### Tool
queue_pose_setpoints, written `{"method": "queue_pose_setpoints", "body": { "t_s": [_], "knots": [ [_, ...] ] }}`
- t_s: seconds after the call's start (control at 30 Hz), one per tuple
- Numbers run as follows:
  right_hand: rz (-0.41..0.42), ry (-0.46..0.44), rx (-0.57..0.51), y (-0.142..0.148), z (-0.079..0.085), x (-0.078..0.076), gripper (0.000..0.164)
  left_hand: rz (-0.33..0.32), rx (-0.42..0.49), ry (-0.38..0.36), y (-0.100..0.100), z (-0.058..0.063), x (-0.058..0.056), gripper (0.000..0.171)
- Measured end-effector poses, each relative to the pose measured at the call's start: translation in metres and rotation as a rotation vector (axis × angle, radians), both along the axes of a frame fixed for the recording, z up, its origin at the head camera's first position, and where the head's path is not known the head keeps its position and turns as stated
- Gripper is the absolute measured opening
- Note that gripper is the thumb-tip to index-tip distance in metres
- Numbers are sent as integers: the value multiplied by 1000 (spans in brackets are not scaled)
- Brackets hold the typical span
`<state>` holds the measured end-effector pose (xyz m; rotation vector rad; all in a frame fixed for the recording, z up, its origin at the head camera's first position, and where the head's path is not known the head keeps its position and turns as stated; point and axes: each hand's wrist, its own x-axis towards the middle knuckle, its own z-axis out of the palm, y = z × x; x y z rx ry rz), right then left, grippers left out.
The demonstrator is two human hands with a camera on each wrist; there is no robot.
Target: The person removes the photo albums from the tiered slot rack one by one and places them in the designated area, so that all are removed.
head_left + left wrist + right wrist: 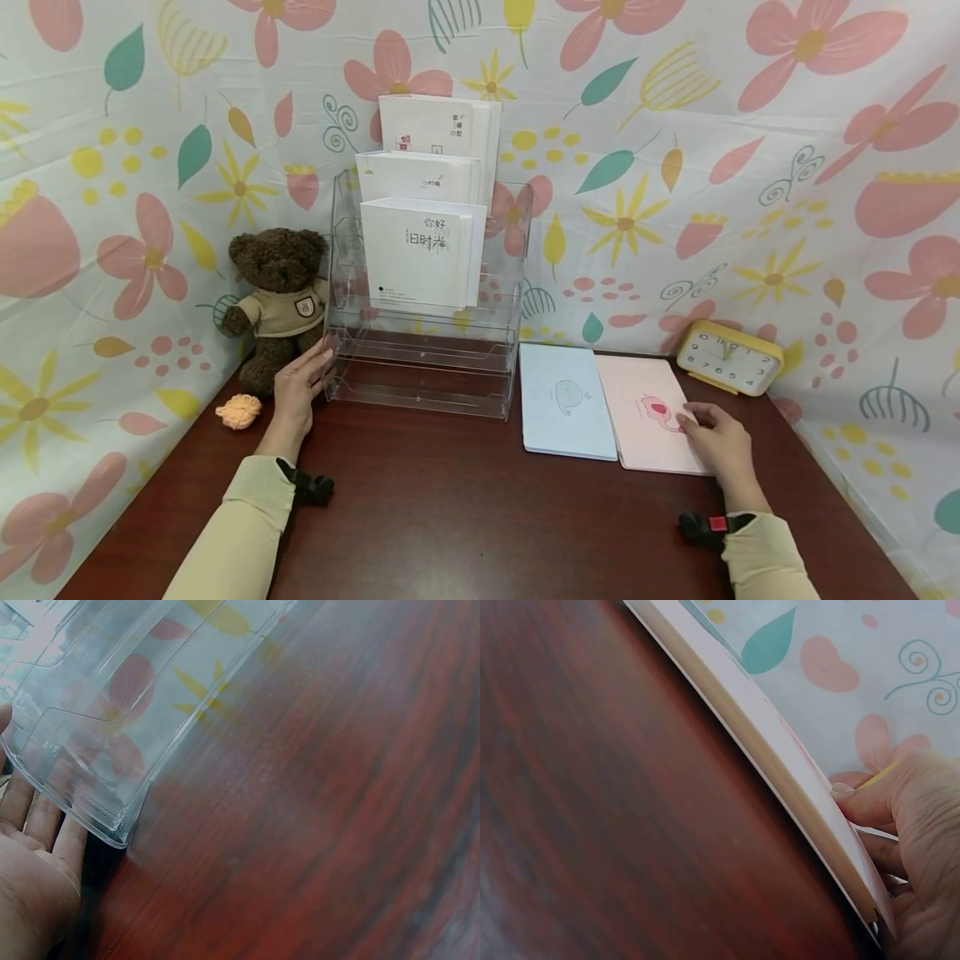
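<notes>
Dark surface (480, 517) is bearing a rack (427, 354); left hand (297, 387), straight-fingered, is seemingly steadying it; right hand (724, 443) is pinching a pink book (647, 408).

In the head view, the sleeved left arm (232, 525) angles toward one o'clock; the left grip (295, 392), near eight o'clock, has its fingers outstretched. The sleeved right arm (768, 560) slants toward eleven; the right grip (723, 446), near four, has bent fingers and the thumb set close to the index fingertip.
</notes>
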<state>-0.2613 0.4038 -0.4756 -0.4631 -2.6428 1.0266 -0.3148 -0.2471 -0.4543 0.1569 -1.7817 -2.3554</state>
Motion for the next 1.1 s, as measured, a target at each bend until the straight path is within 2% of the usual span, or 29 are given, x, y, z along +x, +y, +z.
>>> {"method": "queue_pose_setpoints", "body": {
  "t_s": [0.37, 0.47, 0.57, 0.63, 0.7, 0.93, 1.1],
  "knots": [
    [20, -58, -20, -4, 5, -1, 58, 10, 3, -5, -4, 2, 0, 54],
    [44, -3, 14, -4, 8, 0, 54, 10, 4, 0, -3, 1, -1, 53],
    [129, 147, 28, -8, 17, -1, 46, 7, 1, -4, -2, -1, -2, 53],
    [201, 248, 54, -15, 27, 0, 45, 6, -1, -3, -1, -2, -2, 52],
    [279, 311, 76, -29, 39, 0, 49, 10, -3, 0, 0, -3, -2, 52],
    [509, 333, 195, -97, 87, -1, 61, 12, -10, 0, -1, -2, -3, 53],
    [661, 411, 221, -141, 119, -10, 61, 19, -3, -15, 0, -3, -4, 53]
  ]
}}
